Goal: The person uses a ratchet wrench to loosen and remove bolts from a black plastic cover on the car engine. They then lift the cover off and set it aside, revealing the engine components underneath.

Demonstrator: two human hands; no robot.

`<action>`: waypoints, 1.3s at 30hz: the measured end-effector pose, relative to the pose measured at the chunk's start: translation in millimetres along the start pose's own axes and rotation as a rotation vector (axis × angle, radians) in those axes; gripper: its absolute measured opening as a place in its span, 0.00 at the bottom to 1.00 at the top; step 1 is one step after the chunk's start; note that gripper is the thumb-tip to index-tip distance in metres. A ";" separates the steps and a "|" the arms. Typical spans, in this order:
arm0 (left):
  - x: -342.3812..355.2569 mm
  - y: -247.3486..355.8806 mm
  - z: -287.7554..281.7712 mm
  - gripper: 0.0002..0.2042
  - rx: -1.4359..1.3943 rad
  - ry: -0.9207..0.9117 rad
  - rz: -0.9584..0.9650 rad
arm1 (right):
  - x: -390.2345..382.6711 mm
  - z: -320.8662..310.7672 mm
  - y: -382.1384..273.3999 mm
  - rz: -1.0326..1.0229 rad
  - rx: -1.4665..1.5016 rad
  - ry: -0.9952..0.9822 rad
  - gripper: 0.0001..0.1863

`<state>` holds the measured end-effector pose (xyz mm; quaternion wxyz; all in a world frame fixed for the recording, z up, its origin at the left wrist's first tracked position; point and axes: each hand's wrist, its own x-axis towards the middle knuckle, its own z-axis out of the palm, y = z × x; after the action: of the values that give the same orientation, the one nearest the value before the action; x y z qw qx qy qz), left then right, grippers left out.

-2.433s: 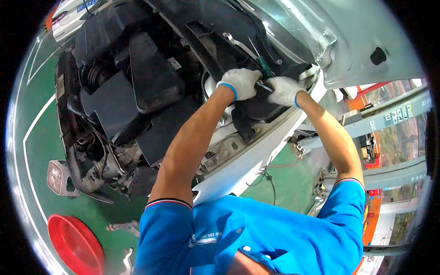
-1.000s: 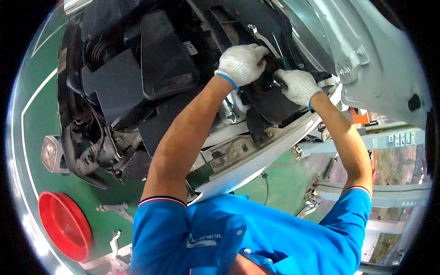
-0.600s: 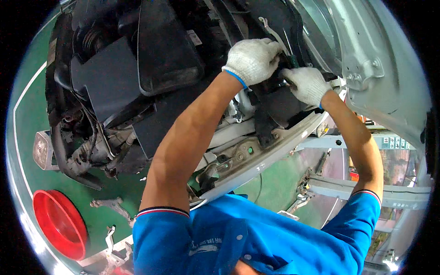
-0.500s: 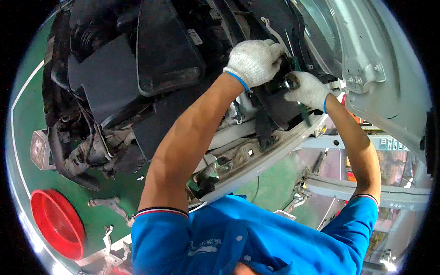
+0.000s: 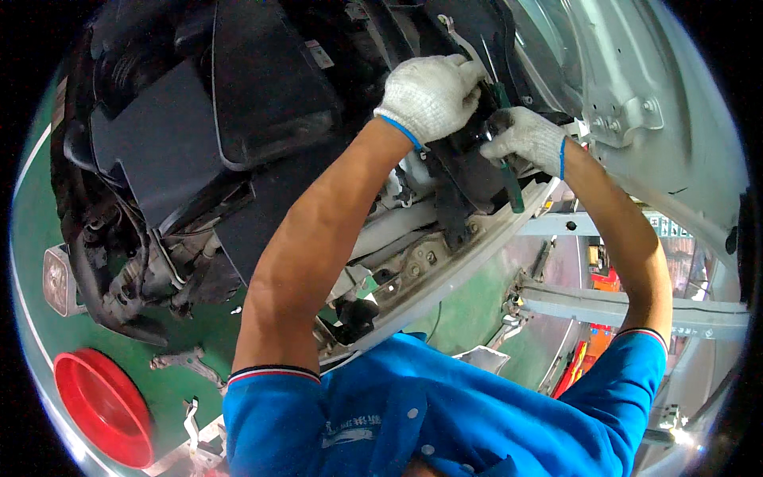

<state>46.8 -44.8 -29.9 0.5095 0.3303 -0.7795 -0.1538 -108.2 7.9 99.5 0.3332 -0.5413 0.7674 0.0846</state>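
Observation:
My left hand [image 5: 429, 97], in a white knit glove with a blue cuff, is closed over the dark upper right of the car's engine bay; what its fingertips grip is hidden. My gloved right hand [image 5: 524, 141], lower and to the right, has its fingers curled on a short chrome tool [image 5: 486, 135]. A green handle [image 5: 513, 191] hangs below that hand, partly covered by it. A metal wrench [image 5: 447, 28] and a thin shaft [image 5: 487, 56] with a green handle lie just above both hands. Black plastic covers [image 5: 163, 143] fill the bay left of my left arm.
The raised silver bonnet [image 5: 675, 135] is at right, with grey lift arms [image 5: 572, 302] below it. On the green floor [image 5: 469, 310] at lower left are a red basin [image 5: 135, 421], a metal suspension arm [image 5: 183, 362], other metal parts and a lamp unit [image 5: 62, 278].
Both hands stay in the same area of the bay as the view has shifted. My right hand has turned, and a green handle now shows lengthwise beneath it.

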 end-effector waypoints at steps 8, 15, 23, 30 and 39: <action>-3.5 -1.8 5.3 0.13 -0.015 0.023 0.018 | 21.5 -8.7 20.4 -0.503 -0.992 0.228 0.22; -1.8 -0.7 0.3 0.13 -0.008 0.032 -0.002 | 14.5 0.6 17.5 -0.280 -0.853 0.181 0.17; -2.1 1.5 5.4 0.13 -0.011 0.017 0.002 | 18.3 -0.6 51.6 -0.251 -0.399 0.123 0.22; 2.2 -1.5 2.7 0.12 -0.037 0.018 0.015 | 8.0 6.4 21.1 -0.457 -0.995 0.407 0.16; 1.2 -1.2 -8.5 0.14 -0.132 -0.081 -0.118 | 13.1 14.5 26.3 -0.435 -1.208 0.411 0.26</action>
<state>54.6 -45.7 -26.1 0.4881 0.3350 -0.7669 -0.2478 -127.9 15.4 74.5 -0.1711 -0.7800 0.5066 0.3251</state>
